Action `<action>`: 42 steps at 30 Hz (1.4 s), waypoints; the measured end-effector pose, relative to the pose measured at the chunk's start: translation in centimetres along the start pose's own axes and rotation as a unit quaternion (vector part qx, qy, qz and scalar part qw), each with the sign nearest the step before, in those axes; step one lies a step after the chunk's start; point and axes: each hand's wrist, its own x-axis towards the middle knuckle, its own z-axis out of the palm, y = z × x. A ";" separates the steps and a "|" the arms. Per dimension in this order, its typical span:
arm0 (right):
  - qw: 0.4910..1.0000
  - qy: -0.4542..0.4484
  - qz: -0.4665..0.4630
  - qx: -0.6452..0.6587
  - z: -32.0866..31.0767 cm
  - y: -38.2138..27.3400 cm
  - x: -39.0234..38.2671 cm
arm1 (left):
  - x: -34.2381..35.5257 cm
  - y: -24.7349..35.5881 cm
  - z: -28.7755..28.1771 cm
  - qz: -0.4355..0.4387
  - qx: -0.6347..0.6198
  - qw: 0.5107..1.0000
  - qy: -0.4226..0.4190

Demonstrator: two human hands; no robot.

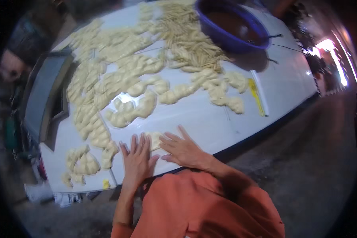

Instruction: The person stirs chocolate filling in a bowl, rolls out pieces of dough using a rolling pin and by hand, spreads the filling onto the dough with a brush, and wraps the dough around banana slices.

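Observation:
A flattened piece of pale dough (156, 139) lies on the white table close to its near edge. My left hand (137, 160) rests flat at its left side, fingers stretched out and pointing away from me. From the right, my right hand (186, 151) reaches across with its fingers spread, the fingertips at the dough's right edge. Both hands are open and the thumbs nearly meet below the dough. Beyond them, dough lumps (133, 111) stand in a curved row. A smaller cluster of dough lumps (87, 163) sits to the left of my left hand.
Many more dough pieces (119, 43) cover the table's far left, beside a heap of pale strips (186, 37). A purple basin (252, 47) with brownish contents stands at the far right. A grey-framed box (47, 97) borders the left; a yellow strip (256, 97) lies right.

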 end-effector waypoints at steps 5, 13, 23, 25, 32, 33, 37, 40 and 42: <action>0.971 0.217 0.100 0.031 -2.8 5.8 -1.8 | -2.6 -0.1 0.7 -0.010 -0.011 0.999 -0.031; 0.761 0.352 0.501 -0.216 -11.4 24.7 -16.5 | -0.1 3.5 -0.5 0.001 -0.047 0.998 0.043; 0.742 0.427 0.514 -0.061 -10.2 25.8 -15.9 | -0.5 5.0 0.4 0.018 -0.027 0.999 0.002; 0.792 0.427 0.435 -0.041 -10.7 22.3 -14.7 | -0.6 4.8 1.0 0.033 -0.048 0.998 -0.010; 0.966 0.210 0.144 0.047 -7.1 10.9 -5.0 | -4.2 3.3 0.4 -0.049 -0.107 0.984 0.135; 0.976 0.177 0.111 0.065 -6.0 9.4 -3.8 | -4.4 3.1 0.8 -0.082 -0.103 0.967 0.219; 0.994 0.072 0.057 0.063 -2.5 4.9 -1.1 | -3.9 1.8 1.2 -0.107 -0.093 0.946 0.293; 0.997 0.033 0.046 0.058 -0.8 3.0 0.1 | -3.0 1.6 1.0 -0.104 -0.062 0.970 0.213; 0.998 0.041 0.029 -0.036 -1.1 2.2 1.1 | -2.1 1.7 0.8 -0.127 -0.060 0.985 0.104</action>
